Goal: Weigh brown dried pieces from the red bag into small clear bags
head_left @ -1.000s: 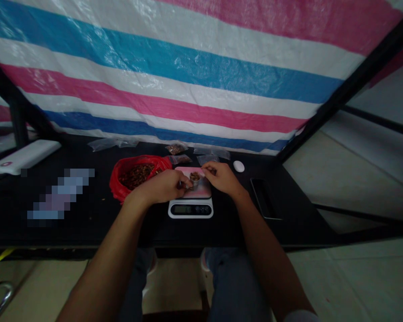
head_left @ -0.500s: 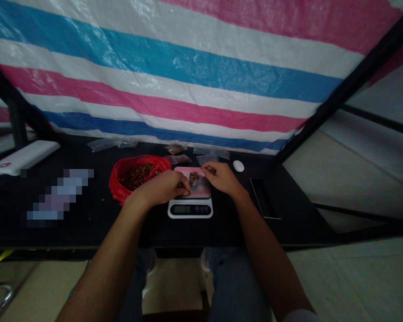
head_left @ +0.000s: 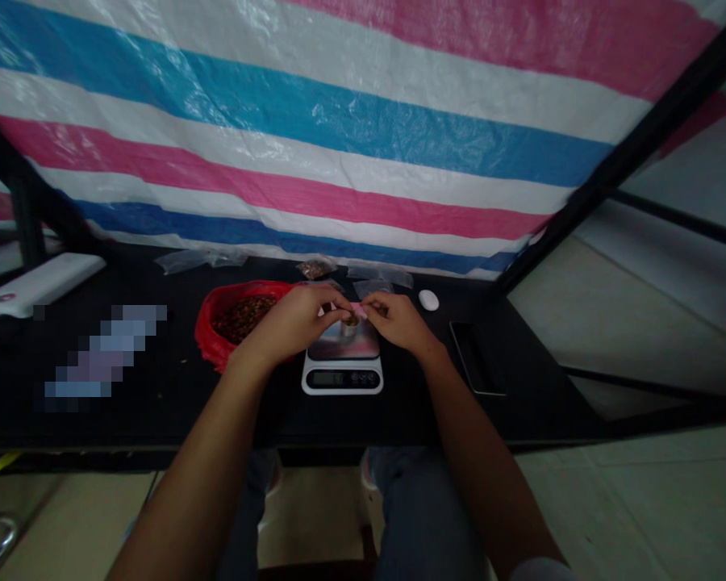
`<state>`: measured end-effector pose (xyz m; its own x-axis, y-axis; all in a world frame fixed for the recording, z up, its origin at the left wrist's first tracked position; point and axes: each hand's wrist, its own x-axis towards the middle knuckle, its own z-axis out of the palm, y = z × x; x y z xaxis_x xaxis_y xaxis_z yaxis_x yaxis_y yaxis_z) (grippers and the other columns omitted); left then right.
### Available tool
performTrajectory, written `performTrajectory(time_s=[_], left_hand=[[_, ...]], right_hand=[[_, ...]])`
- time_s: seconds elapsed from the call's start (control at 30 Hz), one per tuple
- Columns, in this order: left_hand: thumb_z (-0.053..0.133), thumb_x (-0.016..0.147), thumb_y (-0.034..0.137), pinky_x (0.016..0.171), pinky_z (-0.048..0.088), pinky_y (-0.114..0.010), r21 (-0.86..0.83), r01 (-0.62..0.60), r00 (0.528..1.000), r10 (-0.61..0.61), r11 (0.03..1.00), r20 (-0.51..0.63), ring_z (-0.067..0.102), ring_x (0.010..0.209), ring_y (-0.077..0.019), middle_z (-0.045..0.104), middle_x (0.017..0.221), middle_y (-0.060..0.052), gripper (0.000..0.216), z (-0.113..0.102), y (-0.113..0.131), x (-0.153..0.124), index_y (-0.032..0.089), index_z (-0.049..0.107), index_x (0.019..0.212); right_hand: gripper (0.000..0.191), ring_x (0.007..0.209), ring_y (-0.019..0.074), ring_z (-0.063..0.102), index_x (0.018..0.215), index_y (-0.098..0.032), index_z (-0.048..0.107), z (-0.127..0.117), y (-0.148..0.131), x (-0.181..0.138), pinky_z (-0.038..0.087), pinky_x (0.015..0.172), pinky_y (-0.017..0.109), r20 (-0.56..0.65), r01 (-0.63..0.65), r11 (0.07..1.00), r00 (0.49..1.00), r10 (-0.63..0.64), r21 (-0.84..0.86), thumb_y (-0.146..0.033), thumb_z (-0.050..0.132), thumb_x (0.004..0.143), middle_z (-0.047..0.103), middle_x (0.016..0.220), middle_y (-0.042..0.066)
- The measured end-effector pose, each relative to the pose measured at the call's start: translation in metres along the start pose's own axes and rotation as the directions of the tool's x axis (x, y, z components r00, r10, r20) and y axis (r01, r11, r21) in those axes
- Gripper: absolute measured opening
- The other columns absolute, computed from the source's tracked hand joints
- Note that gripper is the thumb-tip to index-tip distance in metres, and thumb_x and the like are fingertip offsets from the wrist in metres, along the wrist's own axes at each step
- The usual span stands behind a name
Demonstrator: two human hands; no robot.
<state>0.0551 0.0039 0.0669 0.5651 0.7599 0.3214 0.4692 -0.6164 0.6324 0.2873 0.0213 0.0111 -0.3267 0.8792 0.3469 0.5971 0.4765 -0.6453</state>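
Observation:
A small white kitchen scale [head_left: 342, 374] with a pink top stands at the front of the black table [head_left: 157, 403]. Just above its platform my left hand [head_left: 294, 320] and my right hand [head_left: 396, 319] meet, both pinching a small clear bag [head_left: 351, 321] with brown bits inside. Each hand grips one side of the bag's top. A red plastic bag [head_left: 218, 339] full of brown pieces sits directly left of the scale, under my left wrist.
Several small clear bags [head_left: 315, 268], some filled, lie behind the scale along the striped tarp [head_left: 339, 145]. A white oval object [head_left: 428, 300] and a dark phone [head_left: 472, 347] lie to the right. A white flat device [head_left: 36, 282] is far left.
My left hand rose from the scale's platform and moved right to the bag's top, meeting my right hand. The small bag is now lifted slightly between both hands.

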Motion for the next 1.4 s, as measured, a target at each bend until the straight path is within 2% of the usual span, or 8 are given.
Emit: performTrajectory(time_s=[0.3,0.6,0.9,1.13,1.27,1.4], left_hand=[[0.060,0.098,0.024,0.090,0.052,-0.033,0.083,-0.030,1.000,0.030,0.996,0.001,0.069,0.096,-0.0215,0.075,0.102,-0.009,0.019,0.018,-0.011,0.010,0.017,0.078,0.095],[0.054,0.100,0.021,0.094,0.051,-0.033,0.047,-0.048,0.998,0.046,0.998,0.036,0.069,0.100,-0.0222,0.076,0.104,-0.009,0.026,0.015,-0.007,0.008,0.016,0.078,0.096],[0.047,0.100,0.018,0.098,0.052,-0.035,0.039,-0.019,1.000,0.019,0.999,0.015,0.070,0.106,-0.0224,0.078,0.113,-0.008,0.033,0.014,-0.007,0.007,0.018,0.077,0.114],[0.048,0.098,0.020,0.110,0.049,-0.034,0.018,0.074,0.986,-0.071,0.997,-0.151,0.068,0.121,-0.0231,0.076,0.126,-0.008,0.036,0.002,-0.029,0.003,0.017,0.075,0.120],[0.047,0.098,0.022,0.109,0.049,-0.033,0.002,0.136,0.980,-0.134,0.991,-0.146,0.069,0.119,-0.0231,0.076,0.127,-0.008,0.037,-0.002,-0.043,-0.001,0.017,0.075,0.122],[0.051,0.095,0.024,0.110,0.049,-0.036,0.100,0.153,0.987,-0.148,0.983,-0.061,0.068,0.122,-0.0259,0.075,0.130,-0.010,0.038,0.000,-0.049,-0.002,0.015,0.074,0.124]], right_hand=[[0.018,0.080,0.0174,0.069,0.097,-0.019,0.076,0.001,0.004,0.000,0.049,0.074,0.028,0.009,0.003,1.000,1.000,-0.003,-0.016,-0.017,0.058,0.095,0.078,0.091,0.004],[0.017,0.078,0.0169,0.068,0.096,-0.018,0.076,0.001,0.004,0.000,0.049,0.074,0.028,0.013,-0.001,1.000,1.000,0.001,-0.003,-0.018,0.058,0.095,0.078,0.090,0.005],[0.017,0.076,0.0163,0.068,0.096,-0.018,0.076,0.000,0.001,0.000,0.047,0.071,0.027,0.002,-0.015,1.000,1.000,0.015,-0.007,-0.017,0.059,0.094,0.078,0.089,0.004],[0.018,0.079,0.0171,0.070,0.095,-0.019,0.076,0.000,0.002,0.000,0.047,0.071,0.027,-0.014,-0.008,1.000,1.000,0.008,-0.018,-0.015,0.059,0.093,0.079,0.092,0.004],[0.017,0.076,0.0163,0.068,0.094,-0.019,0.076,-0.001,0.001,0.000,0.046,0.069,0.027,-0.015,-0.010,1.000,1.000,0.010,-0.030,-0.017,0.059,0.093,0.078,0.089,0.004],[0.017,0.076,0.0161,0.068,0.095,-0.018,0.076,0.000,0.000,0.000,0.046,0.069,0.026,-0.017,-0.013,1.000,1.000,0.012,-0.016,-0.017,0.059,0.094,0.078,0.089,0.005]])
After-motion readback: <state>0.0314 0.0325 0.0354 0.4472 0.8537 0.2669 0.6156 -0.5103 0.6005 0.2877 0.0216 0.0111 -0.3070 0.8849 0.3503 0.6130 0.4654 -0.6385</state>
